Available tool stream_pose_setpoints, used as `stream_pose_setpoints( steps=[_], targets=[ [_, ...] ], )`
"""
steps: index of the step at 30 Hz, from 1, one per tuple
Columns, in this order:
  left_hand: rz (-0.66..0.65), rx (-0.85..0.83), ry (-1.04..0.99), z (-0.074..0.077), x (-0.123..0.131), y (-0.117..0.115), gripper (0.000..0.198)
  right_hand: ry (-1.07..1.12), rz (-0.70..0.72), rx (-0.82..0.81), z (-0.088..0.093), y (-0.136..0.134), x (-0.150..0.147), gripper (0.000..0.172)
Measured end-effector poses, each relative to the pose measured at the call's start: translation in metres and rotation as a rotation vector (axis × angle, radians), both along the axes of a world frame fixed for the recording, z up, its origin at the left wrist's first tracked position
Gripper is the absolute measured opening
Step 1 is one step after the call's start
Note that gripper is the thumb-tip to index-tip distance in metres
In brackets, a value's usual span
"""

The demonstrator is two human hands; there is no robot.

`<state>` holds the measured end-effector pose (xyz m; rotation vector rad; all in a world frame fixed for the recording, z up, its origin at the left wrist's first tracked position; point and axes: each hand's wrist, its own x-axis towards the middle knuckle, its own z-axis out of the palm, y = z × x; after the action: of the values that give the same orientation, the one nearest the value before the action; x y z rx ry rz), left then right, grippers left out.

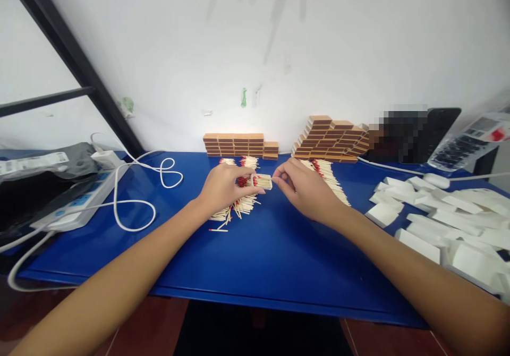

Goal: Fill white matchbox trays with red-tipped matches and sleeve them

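Note:
Between the thumb and fingers of my left hand (223,186) is a small white matchbox tray (268,186), open side up. Red-tipped matches (261,179) lie in the tray. My right hand (306,188) is closed in a pinch at the tray's right end; whether it grips the tray's edge or a match, I cannot tell. Beneath and around my left hand spreads a loose pile of matches (243,207), partly hidden by the hand. Another row of matches (332,180) lies beyond my right hand.
Matchboxes stand stacked against the wall, one low stack (233,145) and one taller stack (329,141). White empty trays (446,212) are heaped on the right. A power strip (79,202) and white cables (135,227) lie left on the blue table (255,263). A phone (442,133) leans at back right.

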<state>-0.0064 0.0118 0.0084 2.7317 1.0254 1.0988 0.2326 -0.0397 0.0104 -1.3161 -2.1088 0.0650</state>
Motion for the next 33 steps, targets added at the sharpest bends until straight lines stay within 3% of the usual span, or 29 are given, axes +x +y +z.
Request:
stream_pose_setpoints(
  steps=[18,33],
  targets=[
    [-0.006,0.001,0.018,0.0038,0.0006,-0.0031,0.045,-0.069,-0.056,0.039,0.0005,-0.0018,0.0002,0.010],
    [-0.059,0.004,0.031,0.0011,0.0017,-0.0034,0.053,-0.078,0.034,0.054,0.0004,-0.0055,-0.0035,0.008]
  ],
)
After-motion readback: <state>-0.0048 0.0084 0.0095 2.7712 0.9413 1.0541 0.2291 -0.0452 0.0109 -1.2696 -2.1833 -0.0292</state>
